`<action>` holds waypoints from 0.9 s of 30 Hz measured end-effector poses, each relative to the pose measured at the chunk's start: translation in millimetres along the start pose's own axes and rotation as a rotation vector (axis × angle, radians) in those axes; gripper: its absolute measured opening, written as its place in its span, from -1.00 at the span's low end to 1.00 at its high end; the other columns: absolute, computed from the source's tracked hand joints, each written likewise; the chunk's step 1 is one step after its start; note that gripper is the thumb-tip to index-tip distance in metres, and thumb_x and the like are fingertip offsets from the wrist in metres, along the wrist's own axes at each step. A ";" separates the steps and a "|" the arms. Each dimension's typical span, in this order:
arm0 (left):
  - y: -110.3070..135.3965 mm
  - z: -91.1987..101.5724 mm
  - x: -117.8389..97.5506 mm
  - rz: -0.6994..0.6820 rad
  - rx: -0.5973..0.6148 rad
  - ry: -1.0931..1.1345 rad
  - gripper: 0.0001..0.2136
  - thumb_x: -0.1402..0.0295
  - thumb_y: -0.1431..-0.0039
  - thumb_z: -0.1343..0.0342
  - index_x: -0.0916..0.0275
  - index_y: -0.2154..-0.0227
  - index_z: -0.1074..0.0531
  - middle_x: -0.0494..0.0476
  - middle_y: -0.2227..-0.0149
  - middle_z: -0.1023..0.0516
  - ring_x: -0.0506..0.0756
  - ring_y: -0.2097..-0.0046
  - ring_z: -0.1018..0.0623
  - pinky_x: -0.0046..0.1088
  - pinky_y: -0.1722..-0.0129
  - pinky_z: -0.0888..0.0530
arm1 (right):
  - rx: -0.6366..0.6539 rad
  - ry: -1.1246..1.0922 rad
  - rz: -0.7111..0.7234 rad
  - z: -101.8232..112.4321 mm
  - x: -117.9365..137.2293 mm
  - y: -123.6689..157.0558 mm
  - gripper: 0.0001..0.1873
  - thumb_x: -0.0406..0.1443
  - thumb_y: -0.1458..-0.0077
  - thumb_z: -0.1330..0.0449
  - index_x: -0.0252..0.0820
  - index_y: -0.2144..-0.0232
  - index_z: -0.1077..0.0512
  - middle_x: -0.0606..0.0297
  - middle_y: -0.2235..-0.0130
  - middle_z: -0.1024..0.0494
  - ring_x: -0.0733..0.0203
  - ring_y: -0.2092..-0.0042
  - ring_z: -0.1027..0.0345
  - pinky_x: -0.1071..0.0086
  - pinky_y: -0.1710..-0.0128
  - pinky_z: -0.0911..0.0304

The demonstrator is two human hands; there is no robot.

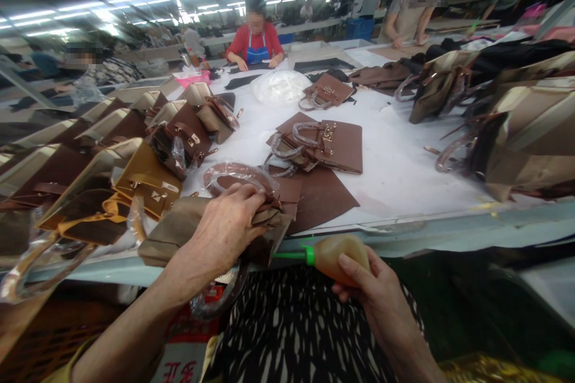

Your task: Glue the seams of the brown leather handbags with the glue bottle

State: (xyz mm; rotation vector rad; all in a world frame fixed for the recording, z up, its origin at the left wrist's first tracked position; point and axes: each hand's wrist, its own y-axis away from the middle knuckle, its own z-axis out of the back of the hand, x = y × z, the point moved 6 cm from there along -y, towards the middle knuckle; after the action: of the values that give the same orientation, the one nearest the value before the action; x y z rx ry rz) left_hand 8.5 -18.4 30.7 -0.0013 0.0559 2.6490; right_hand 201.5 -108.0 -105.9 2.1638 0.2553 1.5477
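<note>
My left hand is closed on the folded edge of a brown handbag at the table's front edge. The bag's handles are wrapped in clear plastic, one above the hand and one hanging below it. In my right hand is a squeeze bottle of amber liquid, gripped round its body. Its thin green nozzle points left, with the tip at or close to the bag's edge; whether it touches I cannot tell. Beneath the bag a flat brown panel lies on the table.
Rows of brown and mustard handbags stand at the left. A brown handbag lies on the white tabletop ahead, and more bags stand at the right. A person in red sits across the table; other people work farther back.
</note>
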 end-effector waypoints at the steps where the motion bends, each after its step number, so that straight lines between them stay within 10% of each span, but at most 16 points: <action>1: -0.3 0.4 0.0 0.004 -0.004 0.001 -0.74 0.43 0.02 -0.16 0.26 0.20 -0.40 0.20 0.11 -0.46 0.21 0.09 -0.44 -0.28 0.16 -0.44 | -0.006 0.016 0.007 -0.8 3.0 3.5 -0.55 -0.09 0.13 -0.32 -0.25 0.25 -0.36 0.25 0.42 -0.50 0.24 0.57 -0.34 0.43 0.65 -0.23; 9: -3.7 6.7 -1.8 0.018 0.008 -0.010 -0.75 0.43 -0.01 -0.14 0.26 0.19 -0.41 0.19 0.12 -0.46 0.20 0.09 -0.43 -0.29 0.13 -0.42 | -0.139 0.183 0.138 2.6 23.5 19.3 -0.45 -0.07 0.18 -0.32 -0.12 0.14 -0.31 0.30 0.33 -0.52 0.11 0.40 -0.39 0.38 0.51 -0.35; 27: -4.6 9.6 -0.6 0.044 0.034 0.040 -0.76 0.41 -0.01 -0.16 0.27 0.21 -0.40 0.19 0.12 -0.46 0.22 0.07 -0.41 -0.26 0.12 -0.41 | -0.227 0.538 0.434 13.6 35.1 -51.1 -0.40 0.03 0.10 -0.23 -0.14 0.07 -0.28 0.24 0.21 -0.50 -0.01 0.19 -0.37 0.22 0.18 -0.27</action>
State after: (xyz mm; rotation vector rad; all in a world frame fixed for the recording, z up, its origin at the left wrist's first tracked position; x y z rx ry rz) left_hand 11.2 -14.2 40.1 -0.0421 0.1154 2.6920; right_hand 232.3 -52.4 -103.8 1.6617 -0.2330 2.2652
